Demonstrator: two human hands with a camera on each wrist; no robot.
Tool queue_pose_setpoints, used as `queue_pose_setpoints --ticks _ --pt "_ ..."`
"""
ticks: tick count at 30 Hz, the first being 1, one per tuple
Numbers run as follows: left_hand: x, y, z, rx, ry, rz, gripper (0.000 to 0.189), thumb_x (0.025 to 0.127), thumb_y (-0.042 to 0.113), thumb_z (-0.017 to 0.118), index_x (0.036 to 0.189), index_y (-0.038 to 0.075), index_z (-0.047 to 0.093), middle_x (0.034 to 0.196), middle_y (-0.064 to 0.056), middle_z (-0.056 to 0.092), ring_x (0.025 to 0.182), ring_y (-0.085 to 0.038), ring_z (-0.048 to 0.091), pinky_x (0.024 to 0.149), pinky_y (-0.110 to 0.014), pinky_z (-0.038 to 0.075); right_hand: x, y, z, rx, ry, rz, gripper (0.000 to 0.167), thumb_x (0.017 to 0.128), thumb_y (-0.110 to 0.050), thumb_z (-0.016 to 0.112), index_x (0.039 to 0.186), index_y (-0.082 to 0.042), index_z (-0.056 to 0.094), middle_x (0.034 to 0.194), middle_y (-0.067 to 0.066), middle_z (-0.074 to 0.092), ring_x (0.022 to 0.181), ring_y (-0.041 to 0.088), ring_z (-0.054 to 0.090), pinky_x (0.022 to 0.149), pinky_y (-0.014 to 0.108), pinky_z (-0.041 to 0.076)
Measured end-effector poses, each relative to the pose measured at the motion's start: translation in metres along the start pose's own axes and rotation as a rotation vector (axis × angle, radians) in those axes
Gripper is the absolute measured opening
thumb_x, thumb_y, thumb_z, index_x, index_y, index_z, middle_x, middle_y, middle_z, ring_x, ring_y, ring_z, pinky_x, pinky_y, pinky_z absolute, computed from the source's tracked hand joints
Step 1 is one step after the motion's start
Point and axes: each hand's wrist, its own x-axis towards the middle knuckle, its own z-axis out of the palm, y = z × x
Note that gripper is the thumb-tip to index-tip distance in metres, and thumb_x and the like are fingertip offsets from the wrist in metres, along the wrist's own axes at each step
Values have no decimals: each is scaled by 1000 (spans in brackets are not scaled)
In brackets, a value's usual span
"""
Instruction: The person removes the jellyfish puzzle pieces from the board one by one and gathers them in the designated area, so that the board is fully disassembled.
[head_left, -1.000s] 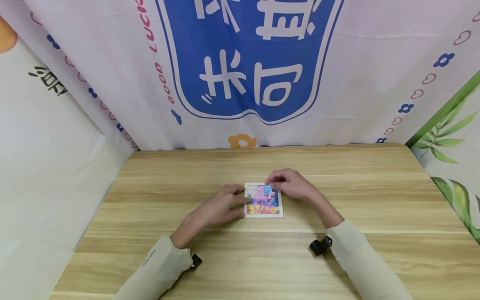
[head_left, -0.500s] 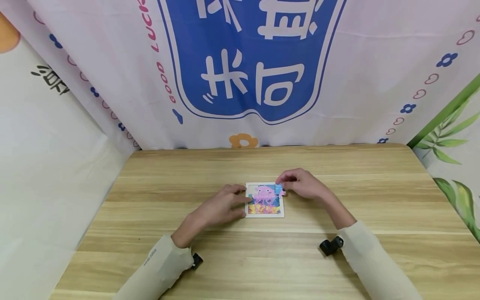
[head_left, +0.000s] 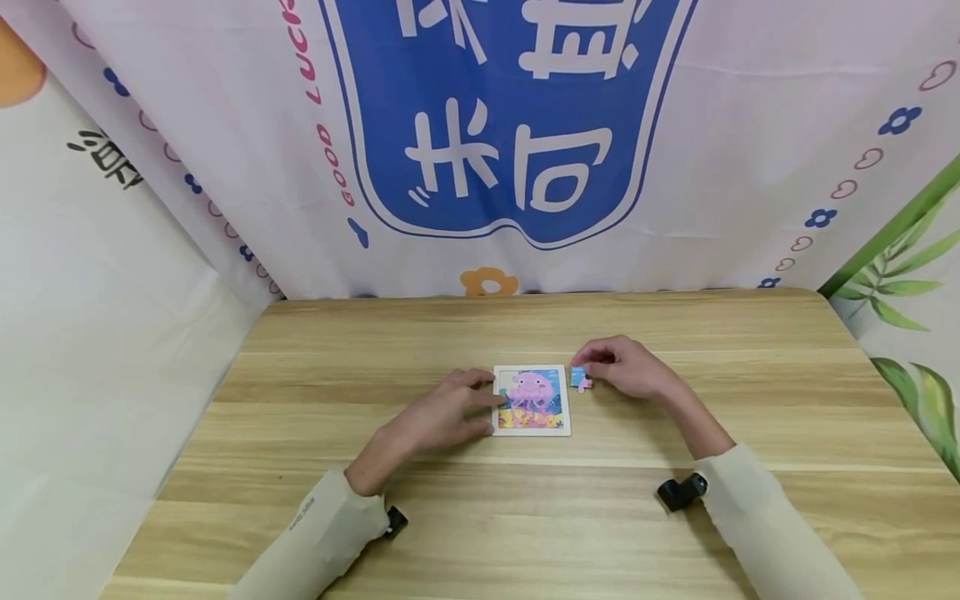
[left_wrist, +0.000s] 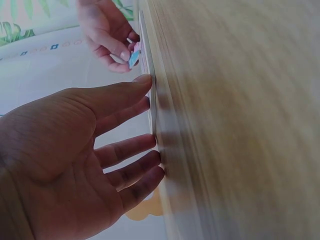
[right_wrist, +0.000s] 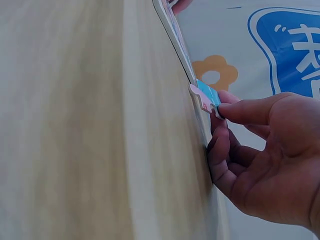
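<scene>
A square jigsaw puzzle (head_left: pixel 531 402) in a white frame shows a pink jellyfish over yellow and blue; its upper left corner is a bare pale patch. My left hand (head_left: pixel 450 408) lies at the frame's left side, fingers spread and mostly straight, with fingertips on the edge. To the right of the frame, my right hand (head_left: pixel 626 365) pinches a blue and pink puzzle piece (head_left: pixel 580 379) between thumb and fingers. In the right wrist view that piece (right_wrist: pixel 206 95) is tilted, close over the table, and its far end overlaps the frame's corner.
The wood-grain table (head_left: pixel 480 517) stretches around the puzzle. A white cloth (head_left: pixel 720 167) with a blue emblem hangs along the back edge. Small black cameras (head_left: pixel 681 492) sit at both wrists.
My right hand has moved right, carrying the puzzle piece from over the jellyfish picture to beside the frame. The left hand has stayed at the frame's left edge.
</scene>
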Motion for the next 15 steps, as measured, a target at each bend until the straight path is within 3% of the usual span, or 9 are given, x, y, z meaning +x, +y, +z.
queue_pose_setpoints --ticks 15 --pt "0 0 0 3 5 7 43 101 22 78 142 12 72 163 -20 50 153 -40 44 123 -55 44 11 4 -7 -128 23 -33 20 107 -6 61 114 -10 80 111 9 77 94 21 59 84 33 49"
